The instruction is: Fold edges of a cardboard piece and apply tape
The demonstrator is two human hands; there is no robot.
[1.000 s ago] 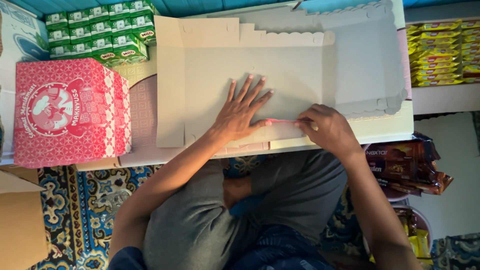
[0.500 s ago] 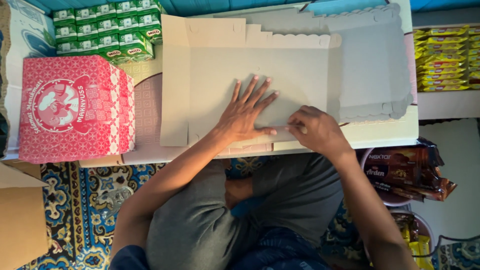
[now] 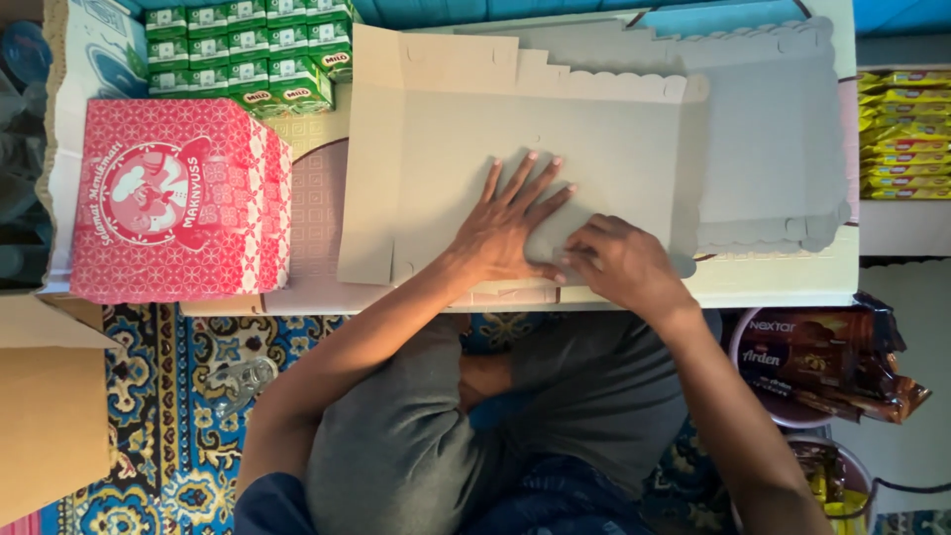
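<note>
Flat unfolded cardboard box blank [image 3: 515, 129] lies plain-side up on the white surface [image 3: 773, 282], centre of view; grey-brown, matte, unprinted; scalloped edge along its top flap at 12 o'clock, stepped tab cuts at upper middle, side flap at 9 o'clock with a crease line, small notch at lower left corner; a second similar blank [image 3: 773, 129] with scalloped edges lies under it toward 3 o'clock, slightly paler; left hand [image 3: 505, 228] flat on the blank, fingers spread wide and straight, palm pressing down, gripping nothing; right hand [image 3: 619, 263] just beside it at 3 o'clock, touching the left thumb area, fingers curled in, tips pressing the blank's lower edge; cannot tell if anything is pinched under them; pink patterned assembled box [image 3: 178, 198] at 9 o'clock on the surface, well apart from hands; green drink cartons [image 3: 248, 50] in rows at 11 o'clock; yellow packets [image 3: 906, 134] stacked at 3 o'clock; brown snack packs [image 3: 832, 362] at 4 o'clock; patterned blue carpet [image 3: 168, 396] below at 7 o'clock.
</note>
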